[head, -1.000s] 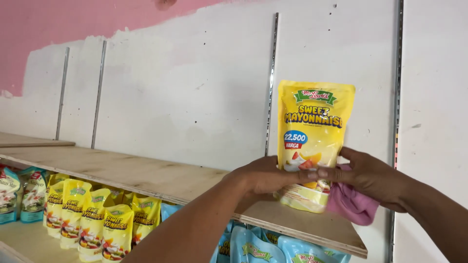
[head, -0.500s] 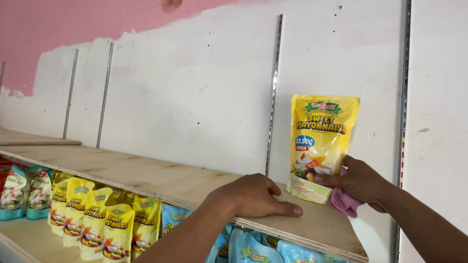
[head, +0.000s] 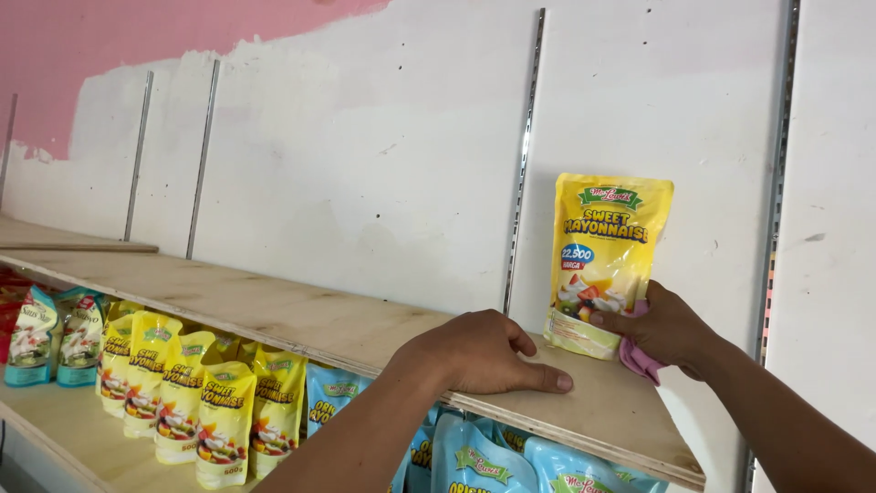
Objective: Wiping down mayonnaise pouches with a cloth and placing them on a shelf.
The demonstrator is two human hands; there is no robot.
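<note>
Yellow and shiny, the pouch (head: 607, 260) stands upright near the right end of the wooden shelf (head: 301, 315), close to the white wall (head: 365, 155) and just beside a metal rail (head: 522, 164). The right hand (head: 664, 329) holds it low down on its right side, with the thumb pressed on the front and the other fingers tucked behind, so the hand is clamped on the pouch. A pink cloth (head: 639, 358) is bunched under that same hand. The left hand (head: 479, 351) lies flat on the shelf board, fingers close together, holding nothing. On the shelf below, more yellow pouches (head: 182, 393) stand in rows, with blue pouches (head: 474, 456) next to them. The pouch looks soft and tall, and it stands by itself with nothing beside it. If the hand lets go too fast, I think it could tip forward and drop off the front edge. The cloth could also catch the pouch's corner and pull it over.
</note>
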